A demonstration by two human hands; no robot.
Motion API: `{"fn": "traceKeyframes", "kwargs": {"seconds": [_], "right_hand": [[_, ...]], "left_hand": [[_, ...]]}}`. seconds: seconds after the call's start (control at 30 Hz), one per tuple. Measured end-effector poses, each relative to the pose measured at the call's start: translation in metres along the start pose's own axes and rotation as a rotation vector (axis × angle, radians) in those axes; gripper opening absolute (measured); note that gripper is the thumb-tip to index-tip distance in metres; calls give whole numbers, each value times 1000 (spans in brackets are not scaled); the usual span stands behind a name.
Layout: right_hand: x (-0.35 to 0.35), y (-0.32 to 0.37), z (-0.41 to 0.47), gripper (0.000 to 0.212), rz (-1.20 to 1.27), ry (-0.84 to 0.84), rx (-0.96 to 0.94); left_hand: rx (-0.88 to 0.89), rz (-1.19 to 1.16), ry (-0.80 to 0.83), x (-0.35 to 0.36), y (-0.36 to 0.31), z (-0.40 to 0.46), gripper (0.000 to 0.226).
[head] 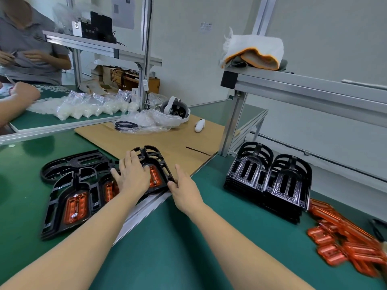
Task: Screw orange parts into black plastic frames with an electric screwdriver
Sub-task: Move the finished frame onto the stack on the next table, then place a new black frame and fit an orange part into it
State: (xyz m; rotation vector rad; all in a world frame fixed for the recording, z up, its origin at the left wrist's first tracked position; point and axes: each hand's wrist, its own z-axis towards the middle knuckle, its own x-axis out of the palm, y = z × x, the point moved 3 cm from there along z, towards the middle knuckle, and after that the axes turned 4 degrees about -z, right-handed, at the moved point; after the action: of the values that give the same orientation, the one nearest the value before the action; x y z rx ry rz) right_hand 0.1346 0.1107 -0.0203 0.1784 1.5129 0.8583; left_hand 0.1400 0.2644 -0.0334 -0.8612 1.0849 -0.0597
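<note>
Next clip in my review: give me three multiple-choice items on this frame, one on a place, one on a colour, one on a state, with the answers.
1. Where is the pile of loose orange parts?
A. at the right edge of the green table
B. on the upper shelf
C. on the cardboard sheet

2. What colour is the trim on the white gloves on the shelf?
A. blue
B. orange
C. green

3. How does the left hand lie?
A. curled round a screwdriver
B. lifted clear of the table
C. flat, fingers spread, on a black frame

Answers: 1 A, the pile lies right of the stacked empty frames. 2 B, an orange band edges the cuffs. 3 C, its palm presses down on the frame while the right hand pinches the frame's edge.
</note>
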Motion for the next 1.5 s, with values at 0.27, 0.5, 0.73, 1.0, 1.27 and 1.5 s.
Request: {"fn": "traceKeyframes", "kwargs": {"seconds": [0.27,0.5,0.73,1.0,1.27,1.5], "right_hand": [[-22,-38,-54,52,-154,-150,-16],[-64,-88,-104,55,-246,-299,97],[-118,-118,-140,54,-218,-492,156],[-170,-164,-152,51,8,-628,349],[-189,-191,-126,45,-71,-642,606],[-199,-197,-114,27,-215,-634,681]], "left_hand": [[246,-37,22,16,-59,-44,61],[418,-100,158,52,-114,-100,56],[487,-206,288,79,-155,-146,54],[478,-344,336,90,-180,-158,52],[614,-282,329,110,-206,-183,53],[607,-272,356,115,-207,-186,53]]}}
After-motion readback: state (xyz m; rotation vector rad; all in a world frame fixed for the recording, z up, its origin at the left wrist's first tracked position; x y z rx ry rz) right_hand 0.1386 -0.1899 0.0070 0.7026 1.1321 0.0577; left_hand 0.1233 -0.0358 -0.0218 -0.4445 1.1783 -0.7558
